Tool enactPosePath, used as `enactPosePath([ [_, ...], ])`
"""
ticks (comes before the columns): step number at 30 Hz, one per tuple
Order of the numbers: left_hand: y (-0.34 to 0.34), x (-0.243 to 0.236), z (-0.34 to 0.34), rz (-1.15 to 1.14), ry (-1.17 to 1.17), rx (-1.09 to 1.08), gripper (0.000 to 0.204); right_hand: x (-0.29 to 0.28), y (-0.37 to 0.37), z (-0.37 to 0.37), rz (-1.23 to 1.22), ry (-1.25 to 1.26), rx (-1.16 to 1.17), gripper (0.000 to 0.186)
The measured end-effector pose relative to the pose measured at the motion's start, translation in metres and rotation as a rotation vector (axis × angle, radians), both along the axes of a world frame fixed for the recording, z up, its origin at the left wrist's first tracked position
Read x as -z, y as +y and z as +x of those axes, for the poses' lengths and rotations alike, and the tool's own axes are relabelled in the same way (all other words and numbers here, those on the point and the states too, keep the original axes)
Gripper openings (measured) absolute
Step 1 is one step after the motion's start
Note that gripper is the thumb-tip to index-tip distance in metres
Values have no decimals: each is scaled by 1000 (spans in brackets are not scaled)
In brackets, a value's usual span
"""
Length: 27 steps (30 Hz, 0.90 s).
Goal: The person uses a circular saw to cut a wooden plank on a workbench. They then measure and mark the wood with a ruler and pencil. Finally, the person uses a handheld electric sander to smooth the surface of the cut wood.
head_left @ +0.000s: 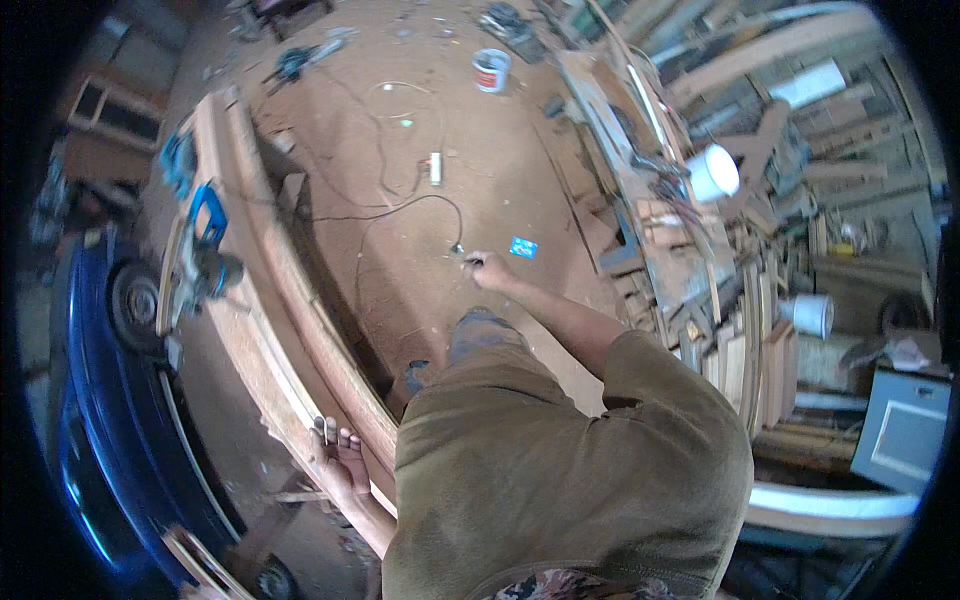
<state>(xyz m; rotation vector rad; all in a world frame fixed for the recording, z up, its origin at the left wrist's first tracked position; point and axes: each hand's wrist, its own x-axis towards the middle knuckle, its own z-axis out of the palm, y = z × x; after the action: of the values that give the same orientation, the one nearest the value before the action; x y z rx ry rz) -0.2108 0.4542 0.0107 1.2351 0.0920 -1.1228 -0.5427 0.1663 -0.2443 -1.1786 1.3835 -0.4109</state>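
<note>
My right hand [488, 270] reaches down over the dusty floor, its fingers drawn together; what they hold, if anything, is too small to tell. Just beyond its fingertips lies the dark end of a black cable [458, 246]. At the lower left, my left hand [341, 459] is turned palm up at the long wooden planks [285, 385], with its fingers apart and slightly curled. A blue power tool [208, 215] sits farther up on the same planks. The cable runs from that side across the floor, near a small white block with wires [436, 168].
A blue card [523, 247] lies right of my right hand. Beyond stands a white bucket [491, 71]. On the right, a cluttered bench [660, 230] holds another white bucket [712, 173], with stacked timber [770, 370] beside it. A blue car [130, 410] stands at left.
</note>
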Motion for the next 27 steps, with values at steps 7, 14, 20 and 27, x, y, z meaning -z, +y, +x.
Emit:
enactPosePath([
  [7, -137, -13, -35, 180, -70, 336, 38, 13, -30, -103, 93, 9, 523, 20],
  [14, -170, -25, -47, 203, -39, 323, 43, 22, -35, -98, 205, -109, 230, 19],
  [20, -100, -7, -38, 162, 52, 141, 29, 22, -61, -45, 232, -85, -64, 39],
  [27, 8, 29, -29, 13, 131, -183, 26, 29, -128, 8, 224, 50, -276, 45],
])
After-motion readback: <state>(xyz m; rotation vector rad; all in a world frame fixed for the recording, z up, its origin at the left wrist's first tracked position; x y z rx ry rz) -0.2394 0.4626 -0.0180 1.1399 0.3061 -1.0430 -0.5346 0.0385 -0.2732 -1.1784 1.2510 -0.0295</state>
